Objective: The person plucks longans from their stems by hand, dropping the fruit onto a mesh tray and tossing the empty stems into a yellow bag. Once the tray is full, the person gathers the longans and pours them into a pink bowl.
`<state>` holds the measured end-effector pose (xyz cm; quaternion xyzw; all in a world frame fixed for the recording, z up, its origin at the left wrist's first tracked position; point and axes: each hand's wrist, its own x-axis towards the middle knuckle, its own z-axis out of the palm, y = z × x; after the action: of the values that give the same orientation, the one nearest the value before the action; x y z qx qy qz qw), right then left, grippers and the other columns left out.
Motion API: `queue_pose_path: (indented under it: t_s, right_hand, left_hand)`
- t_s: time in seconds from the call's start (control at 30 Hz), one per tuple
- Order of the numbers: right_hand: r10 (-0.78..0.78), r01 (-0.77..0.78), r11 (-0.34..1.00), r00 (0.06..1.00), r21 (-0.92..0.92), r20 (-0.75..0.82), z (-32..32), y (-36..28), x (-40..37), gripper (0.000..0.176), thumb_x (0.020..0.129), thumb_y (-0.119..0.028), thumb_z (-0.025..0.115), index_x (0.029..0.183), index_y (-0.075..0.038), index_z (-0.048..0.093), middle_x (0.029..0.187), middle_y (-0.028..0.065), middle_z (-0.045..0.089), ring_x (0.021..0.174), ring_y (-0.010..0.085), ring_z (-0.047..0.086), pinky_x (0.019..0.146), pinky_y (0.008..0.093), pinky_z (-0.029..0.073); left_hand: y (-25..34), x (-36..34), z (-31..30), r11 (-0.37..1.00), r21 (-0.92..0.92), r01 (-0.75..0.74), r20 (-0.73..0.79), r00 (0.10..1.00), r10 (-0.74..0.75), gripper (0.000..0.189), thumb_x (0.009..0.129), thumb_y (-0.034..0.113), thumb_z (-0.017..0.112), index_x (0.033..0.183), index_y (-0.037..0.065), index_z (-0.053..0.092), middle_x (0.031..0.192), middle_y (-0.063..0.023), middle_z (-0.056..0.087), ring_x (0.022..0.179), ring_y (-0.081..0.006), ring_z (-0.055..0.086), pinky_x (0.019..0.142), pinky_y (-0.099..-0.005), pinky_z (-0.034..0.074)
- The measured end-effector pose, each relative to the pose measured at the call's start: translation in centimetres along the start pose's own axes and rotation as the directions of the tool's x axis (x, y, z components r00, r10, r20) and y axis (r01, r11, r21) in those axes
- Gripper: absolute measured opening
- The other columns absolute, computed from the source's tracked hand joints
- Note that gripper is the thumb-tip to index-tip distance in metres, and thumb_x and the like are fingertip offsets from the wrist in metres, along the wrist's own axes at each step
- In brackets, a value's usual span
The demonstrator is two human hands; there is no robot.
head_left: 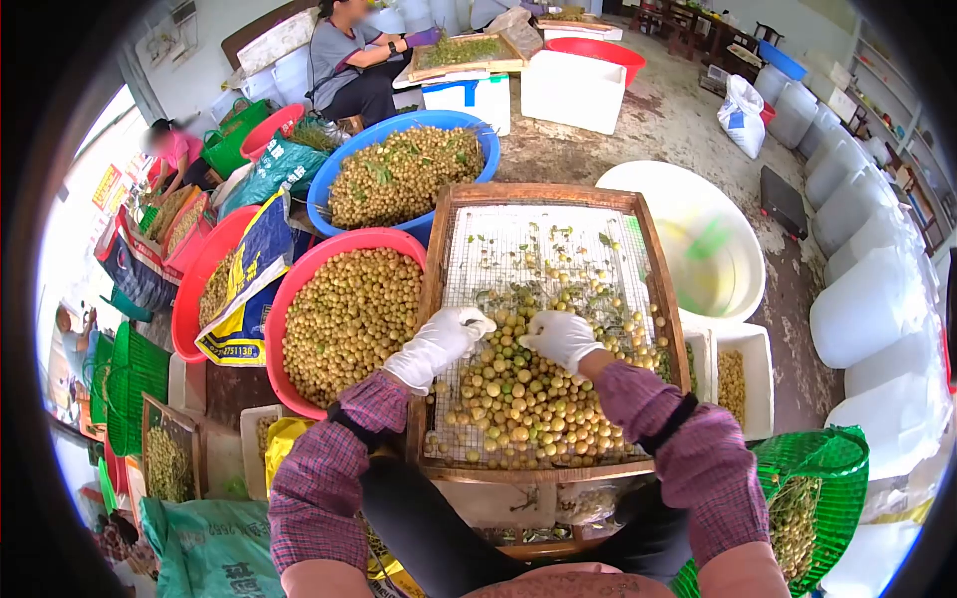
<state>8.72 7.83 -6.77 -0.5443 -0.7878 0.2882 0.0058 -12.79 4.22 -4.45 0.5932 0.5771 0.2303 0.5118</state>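
A wood-framed wire mesh tray [446, 249] lies before me, over my lap. Small round yellow-green fruits [528, 394] are heaped on its nearer half, with leaves and bits of stem [543, 249] scattered farther back. My left hand [444, 347], in a white glove, is at the left side of the heap, its fingers pinched together. My right hand [564, 341], gloved too, is over the heap's upper edge with fingers curled in. Whatever either hand holds, if anything, is too small or hidden to make out.
Left of the tray stand a red basin [276, 334] and a blue basin [317, 189], both full of fruit. At right are a white tub [713, 239], a foam box [760, 399] and a green basket [832, 468]. A co-worker [349, 65] sits at another tray behind.
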Motion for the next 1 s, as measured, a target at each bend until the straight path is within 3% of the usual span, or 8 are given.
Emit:
queue_pose_path:
  t_s: [0.03,0.13,0.27,0.53,0.57,0.67,0.7,1.0]
  right_hand:
    - [-0.067,0.063,0.993,0.997,-0.104,-0.036,0.6,-0.3,0.4,0.031,0.084,-0.034,0.062,0.089,-0.003,0.066,0.079,0.0139,0.065,0.068,0.0259,0.060,0.071,0.0388,0.049]
    - [-0.100,0.118,0.967,0.991,0.225,-0.090,0.4,-0.1,0.9,0.022,0.083,-0.028,0.064,0.092,-0.008,0.067,0.085,0.0096,0.066,0.077,0.0204,0.061,0.073,0.0341,0.049]
    - [-0.024,-0.068,0.683,0.993,0.727,0.116,-1.4,-0.7,-1.0,0.014,0.083,-0.014,0.067,0.090,-0.002,0.067,0.076,0.0034,0.065,0.067,0.0122,0.057,0.067,0.0259,0.048]
    - [-0.274,0.178,0.729,0.961,0.660,0.043,0.4,-0.1,-0.8,0.031,0.081,-0.023,0.072,0.103,-0.002,0.066,0.084,0.0072,0.067,0.077,0.0151,0.059,0.075,0.0300,0.048]
    - [-0.288,0.209,0.707,0.958,0.675,0.005,0.6,-0.6,-1.2,0.033,0.082,-0.023,0.071,0.108,-0.003,0.064,0.079,0.0049,0.066,0.066,0.0106,0.055,0.063,0.0256,0.047]
    - [-0.190,-0.077,0.544,0.958,0.835,0.213,-0.4,-1.5,-2.9,0.033,0.084,-0.022,0.069,0.111,-0.004,0.063,0.075,0.0008,0.063,0.056,0.0052,0.047,0.051,0.0202,0.039]
    - [-0.181,-0.040,0.484,0.973,0.874,0.145,0.3,-1.9,-3.1,0.028,0.088,-0.021,0.065,0.109,-0.003,0.063,0.071,-0.0022,0.059,0.051,0.0022,0.040,0.044,0.0179,0.031]
    - [-0.188,0.044,0.472,0.981,0.881,0.052,0.0,-1.6,-4.9,0.017,0.087,-0.017,0.063,0.096,-0.003,0.067,0.069,0.0006,0.062,0.053,0.0031,0.047,0.047,0.0187,0.037]
  left_hand:
    - [0.2,0.3,0.2,0.993,-0.114,0.038,0.014,0.999,-0.037,0.022,0.092,0.017,0.055,0.102,0.001,0.066,0.079,0.0011,0.058,0.062,-0.0066,0.048,0.058,-0.0224,0.044]
    - [0.4,0.7,0.8,0.975,-0.218,0.047,0.027,0.999,-0.042,0.024,0.091,0.021,0.060,0.103,0.001,0.065,0.079,0.0019,0.058,0.065,-0.0079,0.051,0.061,-0.0234,0.048]
    - [1.4,0.5,2.0,0.942,-0.322,0.097,0.027,0.995,-0.094,0.030,0.089,0.022,0.063,0.107,-0.001,0.059,0.081,-0.0009,0.059,0.069,-0.0096,0.057,0.063,-0.0260,0.053]
    - [1.7,0.1,1.8,0.922,-0.379,0.077,0.021,0.997,-0.075,0.023,0.088,0.018,0.063,0.101,-0.001,0.060,0.082,-0.0055,0.063,0.064,-0.0117,0.060,0.060,-0.0272,0.054]
    - [1.9,-0.1,1.7,0.917,-0.393,0.074,0.012,0.997,-0.075,0.022,0.089,0.018,0.063,0.100,-0.001,0.060,0.081,-0.0056,0.063,0.064,-0.0118,0.060,0.060,-0.0275,0.054]
    - [1.9,-0.4,1.6,0.880,-0.466,0.096,0.001,0.994,-0.108,0.019,0.090,0.017,0.061,0.099,0.000,0.061,0.080,-0.0053,0.063,0.064,-0.0120,0.061,0.060,-0.0289,0.054]
    - [1.8,-0.6,1.5,0.876,-0.474,0.090,-0.001,0.995,-0.103,0.019,0.090,0.017,0.060,0.099,0.000,0.061,0.080,-0.0051,0.063,0.064,-0.0124,0.061,0.061,-0.0291,0.054]
    - [0.8,-2.0,0.3,0.735,-0.678,-0.007,-0.026,1.000,-0.015,0.021,0.092,0.018,0.057,0.101,-0.001,0.059,0.083,-0.0060,0.062,0.068,-0.0153,0.061,0.062,-0.0299,0.054]
